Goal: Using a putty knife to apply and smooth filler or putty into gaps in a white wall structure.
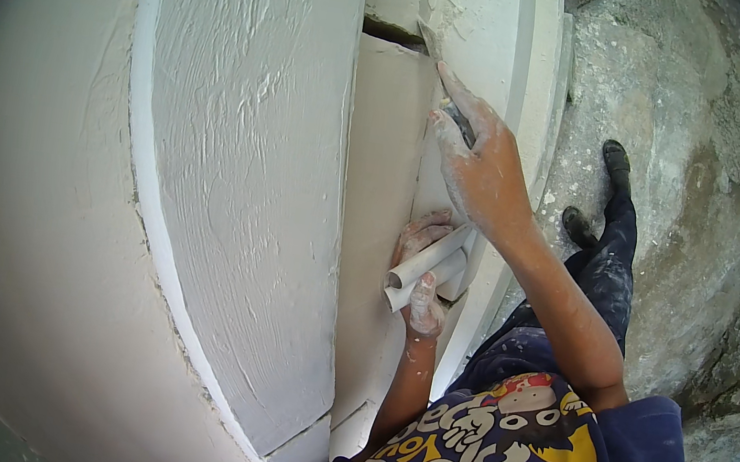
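My right hand (486, 167), dusted with white, is closed around the dark handle of a putty knife (427, 41). Its index finger stretches along the tool toward the blade. The blade's tip touches or nearly touches the pale wall panel, just right of a dark gap (392, 33). Lower down, my left hand (428, 306) grips white tube-like pieces (428, 262) with open, hollow-looking ends. White paste or dust coats its fingers, partly hidden behind the pieces.
A broad white panel (250, 135) with rough streaks of coating stands on the left, edged by a bright white strip (145, 157). On the right lies a stained, white-spattered concrete floor (681, 222), where my dark shoes (616, 159) stand. A ledge (537, 93) runs between wall and floor.
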A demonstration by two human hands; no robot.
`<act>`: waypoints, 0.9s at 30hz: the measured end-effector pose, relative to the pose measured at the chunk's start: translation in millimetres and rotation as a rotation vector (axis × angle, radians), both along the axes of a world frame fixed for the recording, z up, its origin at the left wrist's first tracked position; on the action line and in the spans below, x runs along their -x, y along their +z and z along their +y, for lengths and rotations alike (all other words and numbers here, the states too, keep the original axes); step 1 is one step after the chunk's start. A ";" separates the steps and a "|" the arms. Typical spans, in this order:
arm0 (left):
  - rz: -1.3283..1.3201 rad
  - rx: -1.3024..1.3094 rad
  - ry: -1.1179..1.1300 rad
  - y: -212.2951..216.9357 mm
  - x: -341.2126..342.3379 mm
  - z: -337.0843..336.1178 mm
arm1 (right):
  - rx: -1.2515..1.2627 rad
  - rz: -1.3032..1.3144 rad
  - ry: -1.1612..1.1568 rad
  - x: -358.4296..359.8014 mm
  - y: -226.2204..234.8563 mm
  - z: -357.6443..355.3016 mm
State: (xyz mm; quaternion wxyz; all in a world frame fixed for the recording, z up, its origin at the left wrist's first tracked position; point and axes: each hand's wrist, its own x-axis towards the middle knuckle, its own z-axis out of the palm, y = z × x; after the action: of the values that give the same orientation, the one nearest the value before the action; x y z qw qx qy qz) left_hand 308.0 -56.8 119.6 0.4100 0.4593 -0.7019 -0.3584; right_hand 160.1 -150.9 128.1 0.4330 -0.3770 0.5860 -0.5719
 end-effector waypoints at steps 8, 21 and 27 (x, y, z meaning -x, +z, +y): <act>0.059 -0.131 0.108 20.4 13.8 1.3 | 0.019 0.052 -0.024 10.4 1.4 -12.8; 0.011 0.062 -0.051 -14.1 -11.6 -0.6 | 0.010 0.041 0.038 20.1 14.7 -10.8; 0.200 -0.178 0.224 -7.7 4.8 6.6 | -0.017 0.076 0.046 11.0 15.6 3.6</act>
State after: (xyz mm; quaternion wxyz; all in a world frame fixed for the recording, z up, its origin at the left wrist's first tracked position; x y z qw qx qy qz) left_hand 303.2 -50.2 111.9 0.4728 0.5312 -0.5674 -0.4152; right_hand 149.0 -147.3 143.7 0.4267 -0.4080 0.5980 -0.5421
